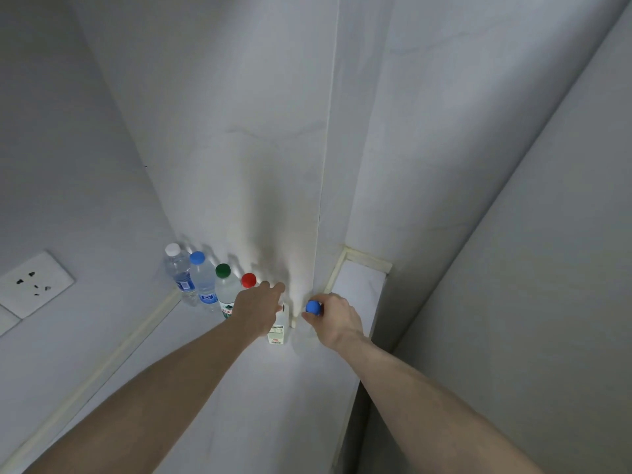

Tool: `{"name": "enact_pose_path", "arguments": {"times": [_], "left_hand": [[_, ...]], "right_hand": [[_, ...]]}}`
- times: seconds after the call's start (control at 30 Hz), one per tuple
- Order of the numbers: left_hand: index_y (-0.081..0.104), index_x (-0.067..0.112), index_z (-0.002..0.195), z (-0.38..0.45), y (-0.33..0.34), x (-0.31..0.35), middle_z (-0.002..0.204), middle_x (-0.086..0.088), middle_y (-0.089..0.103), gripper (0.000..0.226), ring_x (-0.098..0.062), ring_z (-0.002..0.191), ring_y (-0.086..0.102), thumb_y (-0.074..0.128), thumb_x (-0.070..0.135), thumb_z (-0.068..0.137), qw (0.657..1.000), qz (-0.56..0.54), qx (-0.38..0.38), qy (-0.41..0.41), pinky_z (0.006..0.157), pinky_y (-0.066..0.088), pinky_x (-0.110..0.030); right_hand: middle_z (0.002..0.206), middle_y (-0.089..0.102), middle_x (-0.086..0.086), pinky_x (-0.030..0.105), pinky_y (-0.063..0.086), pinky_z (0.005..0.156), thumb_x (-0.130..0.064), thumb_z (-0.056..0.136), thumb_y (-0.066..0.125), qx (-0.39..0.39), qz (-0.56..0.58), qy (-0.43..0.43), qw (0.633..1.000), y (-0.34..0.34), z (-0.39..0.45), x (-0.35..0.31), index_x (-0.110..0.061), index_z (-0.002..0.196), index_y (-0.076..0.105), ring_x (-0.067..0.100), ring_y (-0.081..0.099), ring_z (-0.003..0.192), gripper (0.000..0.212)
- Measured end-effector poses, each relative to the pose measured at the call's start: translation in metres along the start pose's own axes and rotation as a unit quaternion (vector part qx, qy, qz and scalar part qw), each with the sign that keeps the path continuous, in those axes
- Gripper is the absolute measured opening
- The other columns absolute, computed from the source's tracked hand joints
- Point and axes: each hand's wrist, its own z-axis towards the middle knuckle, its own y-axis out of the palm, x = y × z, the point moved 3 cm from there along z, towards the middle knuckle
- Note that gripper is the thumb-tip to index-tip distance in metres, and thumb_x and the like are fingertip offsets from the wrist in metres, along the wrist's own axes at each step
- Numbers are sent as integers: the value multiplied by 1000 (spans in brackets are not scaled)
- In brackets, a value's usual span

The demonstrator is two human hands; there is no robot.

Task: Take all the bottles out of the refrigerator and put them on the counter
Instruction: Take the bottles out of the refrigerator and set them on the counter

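Note:
Several bottles stand in a row on the white counter (pixel 246 398) along the back wall: a white-capped bottle (pixel 178 268), a blue-capped bottle (pixel 202 282), a green-capped bottle (pixel 224 289) and a red-capped bottle (pixel 248 280). My left hand (pixel 258 311) grips the top of a white labelled bottle (pixel 277 331) standing at the right end of the row. My right hand (pixel 333 319) holds another blue-capped bottle (pixel 313 307) by its neck, just right of the white one; its body is hidden by my hand.
A wall socket (pixel 32 283) sits on the left wall. The counter ends at a right edge (pixel 355 388), beside a tall grey panel (pixel 513 302). A narrow ledge (pixel 359 285) lies behind my right hand in the corner.

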Motion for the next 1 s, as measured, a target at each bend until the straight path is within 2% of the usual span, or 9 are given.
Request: {"name": "enact_pose_path", "arguments": {"times": [0.07,0.2,0.3,0.4,0.47,0.57,0.67,0.87,1.0], "left_hand": [[45,24,131,1,-2,-1,108,-1,57,39,-23,73,48,61,21,96,1000,10,3,-2,60,40,-32],[45,24,131,5,-2,-2,106,-1,57,39,-24,79,59,62,24,97,1000,8,16,5,59,40,-32],[46,23,128,6,0,-5,98,1,54,33,-22,73,53,60,29,99,1000,-12,20,11,59,41,-33],[47,23,125,3,2,-10,95,2,54,30,-22,76,60,58,32,100,999,-35,25,16,63,50,-36],[47,25,125,2,3,-14,95,3,56,32,-23,77,64,62,29,98,999,-43,26,19,66,55,-38],[48,25,124,1,3,-15,95,3,57,33,-23,76,64,64,23,95,998,-52,35,15,63,53,-36],[49,26,127,-1,5,-12,98,2,59,33,-24,79,65,62,23,97,997,-63,43,7,61,47,-34],[43,26,143,-5,-7,-13,123,2,61,50,-23,97,67,63,29,98,995,-89,52,-6,73,55,-35],[42,26,147,-27,-15,-13,135,3,55,59,-25,99,67,65,13,94,992,-107,73,-10,67,50,-32]], "right_hand": [[108,62,-2,37,54,82,-42,95,65,6,0,-4,1000,3,4,-2,-26,111,67,23,62,92,23],[107,61,-3,35,54,81,-43,95,66,11,8,-6,1000,9,9,-5,-28,111,66,22,61,90,23],[107,61,-4,36,54,81,-43,95,66,12,11,-10,1000,14,12,-7,-28,111,66,22,61,90,23],[105,60,-4,34,53,79,-44,95,65,16,19,-10,1000,19,12,-10,-29,113,66,22,61,89,23],[104,60,-4,34,53,79,-45,95,64,20,21,-10,1000,21,12,-11,-29,112,66,22,61,88,23],[104,60,-4,35,53,79,-45,96,63,19,18,-7,1000,22,12,-13,-29,112,66,22,61,88,23],[106,60,-4,38,55,83,-45,96,63,17,25,-1,1000,24,12,-13,-30,113,65,22,62,89,22],[117,64,-4,38,55,87,-42,93,68,6,37,13,999,18,3,-17,-31,131,58,22,64,100,40],[128,57,-2,37,52,95,-31,94,67,-6,24,8,1000,4,-26,-17,-29,144,46,22,61,112,54]]}}
